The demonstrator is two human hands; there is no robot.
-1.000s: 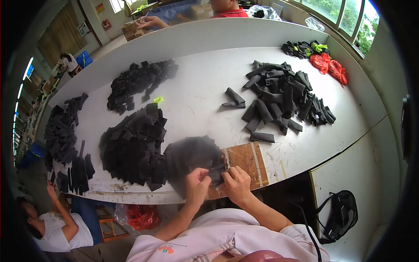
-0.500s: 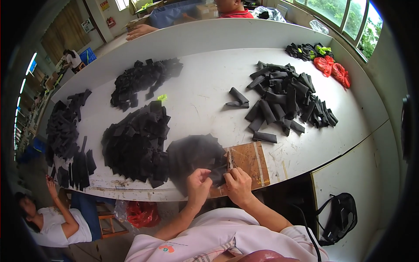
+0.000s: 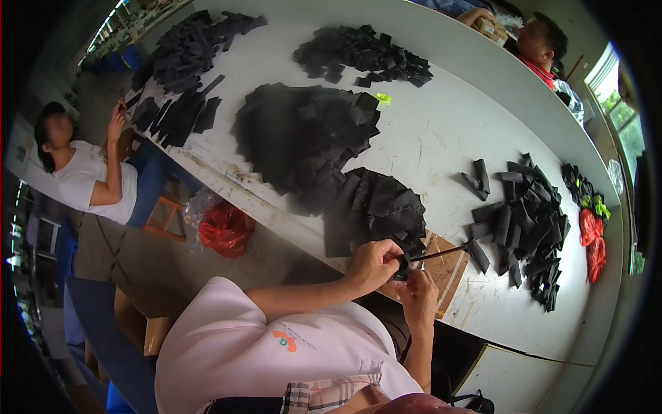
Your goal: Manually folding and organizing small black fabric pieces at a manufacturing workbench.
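Observation:
A small black fabric piece (image 3: 401, 268) is pinched between my two hands at the table's near edge; it looks rolled or folded. My left hand (image 3: 374, 266) grips it from the left with thumb and fingers closed. Just below and to the right, my right hand (image 3: 418, 295) has its fingertips closed on the same piece. A thin dark rod (image 3: 441, 253) reaches from beside the fabric out over a brown wooden board (image 3: 452, 272); whether it touches the fabric I cannot tell. Directly beyond my hands lies a heap of flat black fabric pieces (image 3: 379, 207).
A bigger black heap (image 3: 300, 138) and further piles cover the left and far table. Folded black tubes (image 3: 520, 221) lie at the right, near red plastic bags (image 3: 591, 238). One person (image 3: 96, 169) sits at the left; another (image 3: 541, 48) is behind the partition (image 3: 496, 58).
My view has swung left and tilted, so the table appears turned. My hands have come closer together around the black piece, and the thin rod now shows more plainly beside them.

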